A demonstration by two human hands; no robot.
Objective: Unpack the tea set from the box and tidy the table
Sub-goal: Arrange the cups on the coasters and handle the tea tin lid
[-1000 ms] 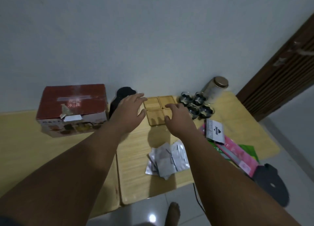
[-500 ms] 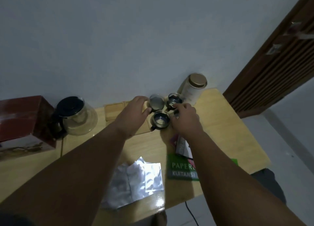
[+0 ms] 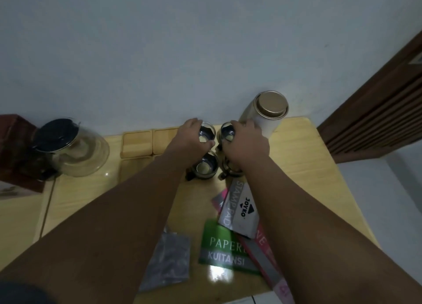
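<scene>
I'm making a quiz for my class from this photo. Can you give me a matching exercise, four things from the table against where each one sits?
Things
1. glass teapot
2. tall tin
3. green receipt book
4. wooden coasters

Places
A. near edge of the table, between the two forearms
B. far right, against the wall, behind the right hand
C. far left, next to the red box
D. by the wall, between the teapot and the left hand

Pairs: 1-C, 2-B, 3-A, 4-D
</scene>
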